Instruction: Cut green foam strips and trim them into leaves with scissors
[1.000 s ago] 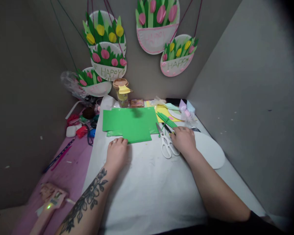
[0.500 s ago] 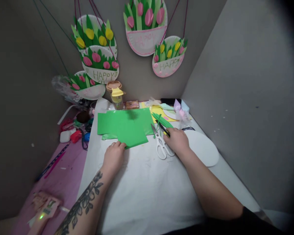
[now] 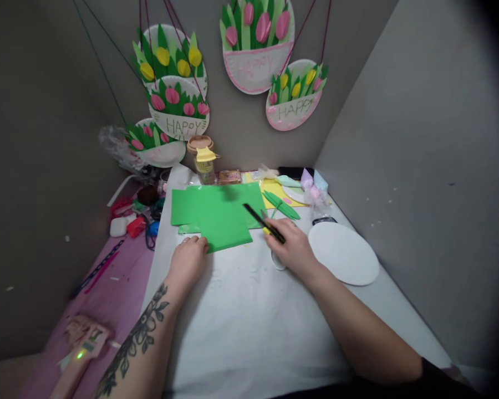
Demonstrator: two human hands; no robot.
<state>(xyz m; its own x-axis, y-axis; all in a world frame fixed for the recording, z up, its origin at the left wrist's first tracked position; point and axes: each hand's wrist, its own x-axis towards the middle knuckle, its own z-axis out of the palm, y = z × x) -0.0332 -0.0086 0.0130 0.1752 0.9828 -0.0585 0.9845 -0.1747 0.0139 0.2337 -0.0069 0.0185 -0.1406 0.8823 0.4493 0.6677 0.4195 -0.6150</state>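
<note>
My right hand [image 3: 290,244] is closed on a black and yellow utility knife [image 3: 258,217], whose dark tip points up and left over the edge of the green paper. Beneath this hand lie the white scissors [image 3: 278,262], mostly hidden. My left hand [image 3: 190,256] rests at the lower left corner of the front green sheet [image 3: 225,228], its fingertips on or beside the paper edge; whether they grip it is unclear. More green paper [image 3: 185,206] lies under that sheet. Cut green leaf strips [image 3: 281,205] lie just beyond my right hand.
A white oval plate [image 3: 343,254] lies right of my right hand. Behind the paper stand a yellow-lidded cup [image 3: 205,165] and wrapped piping bags [image 3: 314,185]. A pink glue gun [image 3: 81,346] is at lower left. Decorated paper plates [image 3: 181,113] hang on the wall.
My right hand has picked the utility knife up off the table and brought it left, over the scissors. My left hand has stayed near the paper's corner. The whole view has shifted slightly.
</note>
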